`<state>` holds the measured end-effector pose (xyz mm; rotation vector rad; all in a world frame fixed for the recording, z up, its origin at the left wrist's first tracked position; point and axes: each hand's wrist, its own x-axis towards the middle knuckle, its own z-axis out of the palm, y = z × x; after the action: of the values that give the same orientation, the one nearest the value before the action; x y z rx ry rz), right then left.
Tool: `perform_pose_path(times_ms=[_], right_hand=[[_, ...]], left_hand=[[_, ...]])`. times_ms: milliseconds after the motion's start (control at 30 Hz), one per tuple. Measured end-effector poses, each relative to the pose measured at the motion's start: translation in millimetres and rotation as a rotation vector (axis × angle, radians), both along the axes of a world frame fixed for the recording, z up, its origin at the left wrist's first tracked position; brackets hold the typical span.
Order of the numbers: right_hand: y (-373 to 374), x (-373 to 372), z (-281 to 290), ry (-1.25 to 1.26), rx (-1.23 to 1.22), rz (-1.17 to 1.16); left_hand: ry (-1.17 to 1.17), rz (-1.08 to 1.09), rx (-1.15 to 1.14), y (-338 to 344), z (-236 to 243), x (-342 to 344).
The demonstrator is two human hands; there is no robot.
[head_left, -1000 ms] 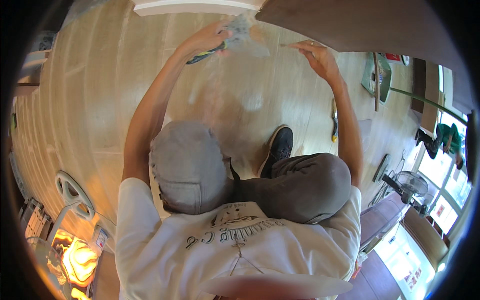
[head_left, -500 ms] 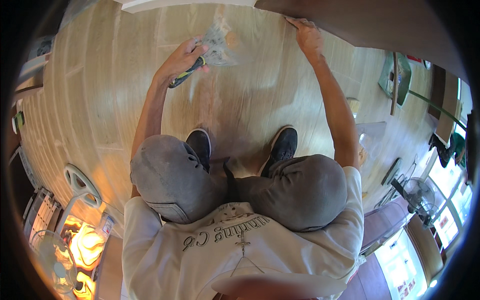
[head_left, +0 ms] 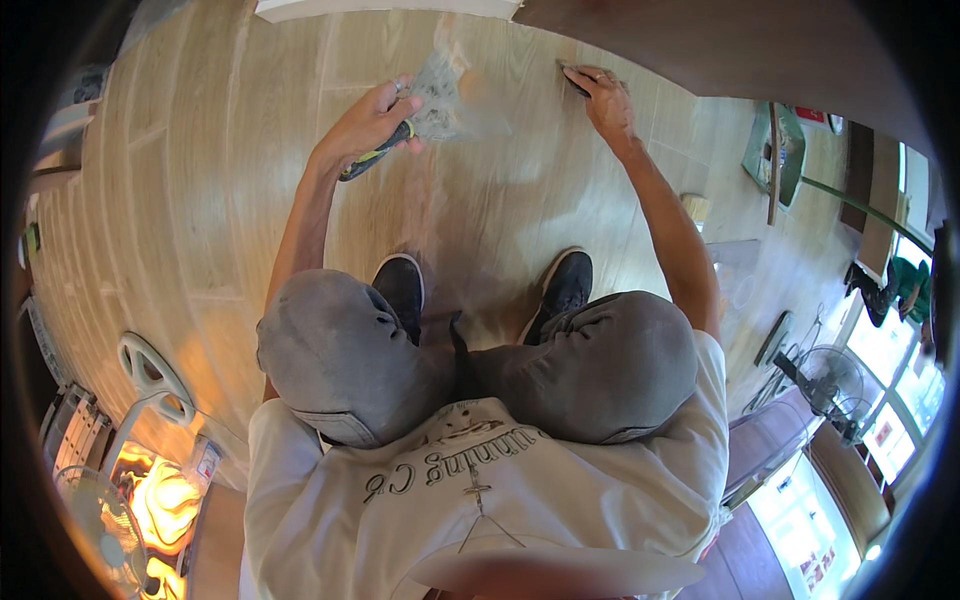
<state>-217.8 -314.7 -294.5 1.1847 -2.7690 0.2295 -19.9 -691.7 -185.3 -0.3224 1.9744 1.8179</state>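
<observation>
My left hand (head_left: 375,125) is wrapped round the black and yellow-green handle of a putty knife (head_left: 435,105). Its wide fan-shaped blade carries pale grey smears and faces right, above the floor. Farther right, my right hand (head_left: 607,105) grips a small dark flat scraper (head_left: 575,80), whose kind is only partly visible under the fingers. The scraper is at the wood-look floor (head_left: 470,200), a little short of the brown panel. Pale smears run along several floor seams.
A large brown panel (head_left: 700,50) overhangs the far right, beside a white ledge (head_left: 380,8). At right stand a green dustpan-like container (head_left: 785,160), a sponge-like block (head_left: 695,210) and a fan (head_left: 830,380). A grey stand base (head_left: 155,375) lies at left. My shoes (head_left: 400,295) frame the near floor.
My right hand has drawn the scraper back toward me, away from the brown panel's edge. My left hand with the putty knife has barely shifted.
</observation>
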Motion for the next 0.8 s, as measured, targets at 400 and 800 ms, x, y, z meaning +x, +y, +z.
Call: perform_pose_path(times_ms=[400, 800], right_hand=[[-4, -38, -25, 0.063, 0.165, -0.093], [-34, 83, 178, -0.361, -0.244, 0.261]], left_hand=[[0.021, -0.034, 0.034, 8, -1, 8], [0.053, -0.054, 0.001, 25, 19, 4]])
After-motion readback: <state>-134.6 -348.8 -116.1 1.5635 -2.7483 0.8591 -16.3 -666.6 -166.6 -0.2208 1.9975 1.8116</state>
